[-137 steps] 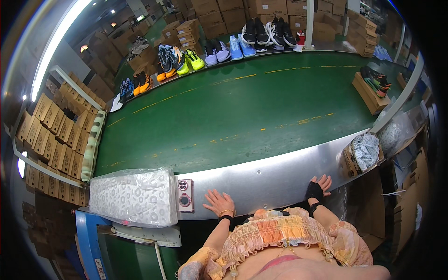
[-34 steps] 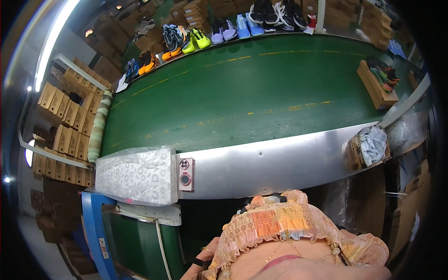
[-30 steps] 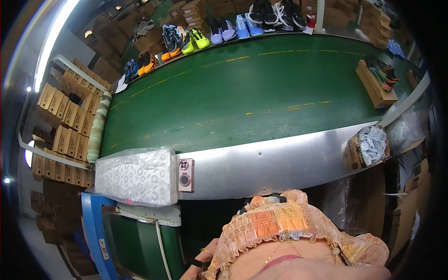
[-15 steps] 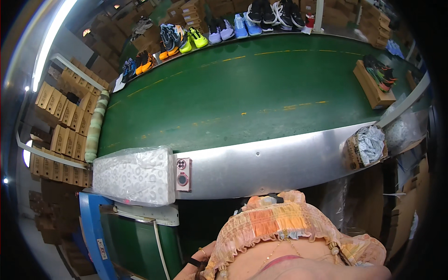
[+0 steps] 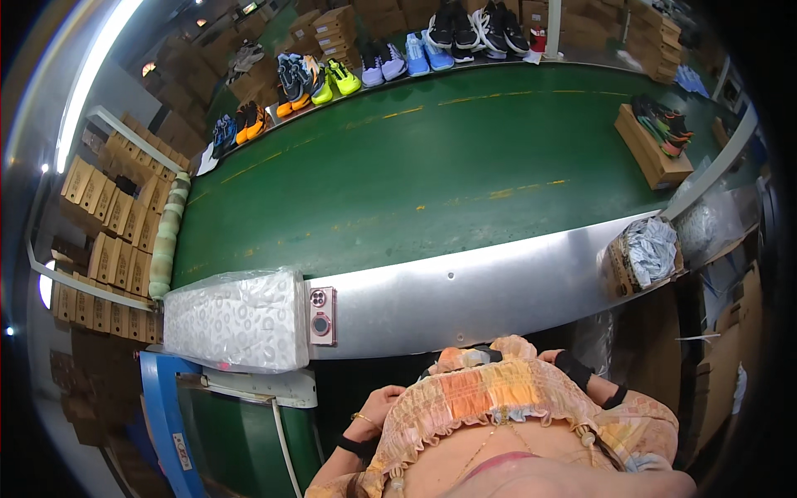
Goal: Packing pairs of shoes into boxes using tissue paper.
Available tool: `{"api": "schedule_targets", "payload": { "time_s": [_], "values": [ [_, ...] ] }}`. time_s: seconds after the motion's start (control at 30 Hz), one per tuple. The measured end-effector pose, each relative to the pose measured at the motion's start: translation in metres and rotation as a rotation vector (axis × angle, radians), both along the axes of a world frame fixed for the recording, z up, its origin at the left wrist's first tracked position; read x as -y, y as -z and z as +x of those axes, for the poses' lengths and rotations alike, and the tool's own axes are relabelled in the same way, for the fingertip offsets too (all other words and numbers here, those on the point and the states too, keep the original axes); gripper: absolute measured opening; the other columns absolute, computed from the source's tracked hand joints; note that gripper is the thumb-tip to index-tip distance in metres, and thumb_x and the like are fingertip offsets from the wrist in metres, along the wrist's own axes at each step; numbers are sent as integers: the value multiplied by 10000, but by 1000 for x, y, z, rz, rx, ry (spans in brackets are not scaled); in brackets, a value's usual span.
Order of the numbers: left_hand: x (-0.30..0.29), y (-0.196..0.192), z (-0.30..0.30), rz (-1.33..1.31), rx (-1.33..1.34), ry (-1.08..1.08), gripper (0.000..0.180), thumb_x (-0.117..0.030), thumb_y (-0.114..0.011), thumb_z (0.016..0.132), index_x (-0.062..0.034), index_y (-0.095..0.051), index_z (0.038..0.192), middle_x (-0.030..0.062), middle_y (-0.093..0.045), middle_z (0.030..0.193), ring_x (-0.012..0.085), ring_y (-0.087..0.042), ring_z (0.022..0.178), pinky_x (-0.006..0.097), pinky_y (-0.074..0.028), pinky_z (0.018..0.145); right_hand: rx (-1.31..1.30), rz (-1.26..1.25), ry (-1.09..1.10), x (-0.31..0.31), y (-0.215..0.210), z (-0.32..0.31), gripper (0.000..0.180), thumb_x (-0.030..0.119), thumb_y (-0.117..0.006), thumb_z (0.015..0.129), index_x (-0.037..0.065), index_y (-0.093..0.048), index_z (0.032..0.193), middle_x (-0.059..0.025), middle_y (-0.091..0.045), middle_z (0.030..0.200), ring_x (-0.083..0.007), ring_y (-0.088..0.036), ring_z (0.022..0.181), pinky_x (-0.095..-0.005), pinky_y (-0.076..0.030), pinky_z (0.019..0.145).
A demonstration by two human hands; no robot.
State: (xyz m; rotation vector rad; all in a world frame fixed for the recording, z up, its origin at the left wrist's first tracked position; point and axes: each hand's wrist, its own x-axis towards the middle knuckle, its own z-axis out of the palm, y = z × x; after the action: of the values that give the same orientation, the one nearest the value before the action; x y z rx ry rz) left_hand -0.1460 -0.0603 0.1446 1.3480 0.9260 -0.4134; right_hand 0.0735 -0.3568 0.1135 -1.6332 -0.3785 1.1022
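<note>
At the left side of my patterned orange top (image 5: 490,390), my left hand (image 5: 382,407) rests against the cloth near my waist. Its fingertips run behind the ruffled edge, so its grip is hidden. Only a small part of my right hand (image 5: 550,357) shows, at the top's right side beneath a dark sleeve cuff. A pink phone (image 5: 323,317) lies on the metal ledge (image 5: 465,290) in front of me. Beside it on the left is a stack of white printed sheets in clear plastic (image 5: 237,322). Neither hand touches the phone or the stack.
Beyond the ledge runs a green conveyor belt (image 5: 374,183). Several pairs of sports shoes (image 5: 415,54) line its far edge. A shoe pair on a cardboard box (image 5: 652,158) sits at right, near an open carton of crumpled paper (image 5: 650,253). Stacked shoe boxes (image 5: 100,199) stand left.
My left hand has come up into view at my waist. My right hand and dark cuff now show at the other side. The whole view has shifted slightly.
</note>
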Motion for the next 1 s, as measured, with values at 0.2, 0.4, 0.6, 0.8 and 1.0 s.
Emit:
{"api": "schedule_targets", "payload": {
  "time_s": [0.2,0.4,0.6,0.8,1.0],
  "values": [
    [2,33,43,-111,146,-41,356,-59,-572,713,42,-510,1048,45,-588,822,58,-533,667,190,-433,606,439,818,-493,-50,90,39,170,120,-567,806,-32,-580,883,-52,-605,757,-143,-553,621,-247,-444,590],
    [6,3,62,-218,265,-18,478,-7,-562,703,29,-417,1157,66,-589,872,79,-557,686,208,-451,618,-44,43,-344,-86,32,23,344,163,-665,676,17,-592,980,-87,-619,806,-129,-558,748,-260,-434,682],
    [9,-10,66,-383,323,70,542,-41,-627,742,-7,-368,1217,97,-536,1062,120,-547,905,243,-457,770,-15,-2,-463,-90,8,35,332,151,-658,694,8,-583,984,-81,-621,814,-126,-553,738,-260,-433,667],
    [10,7,62,-361,296,88,539,3,-599,750,-10,-354,1230,98,-539,1048,143,-542,925,241,-461,768,-316,-35,-477,-77,20,48,240,138,-604,774,29,-591,987,-49,-614,825,-103,-540,758,-246,-429,685],
    [16,11,72,-393,400,-4,561,-77,-639,750,3,-351,1225,114,-513,1107,150,-538,937,258,-455,798,-223,224,-538,-91,102,20,309,213,-612,775,59,-587,1042,-31,-622,829,-84,-549,779,-230,-427,718]
  ]
}}
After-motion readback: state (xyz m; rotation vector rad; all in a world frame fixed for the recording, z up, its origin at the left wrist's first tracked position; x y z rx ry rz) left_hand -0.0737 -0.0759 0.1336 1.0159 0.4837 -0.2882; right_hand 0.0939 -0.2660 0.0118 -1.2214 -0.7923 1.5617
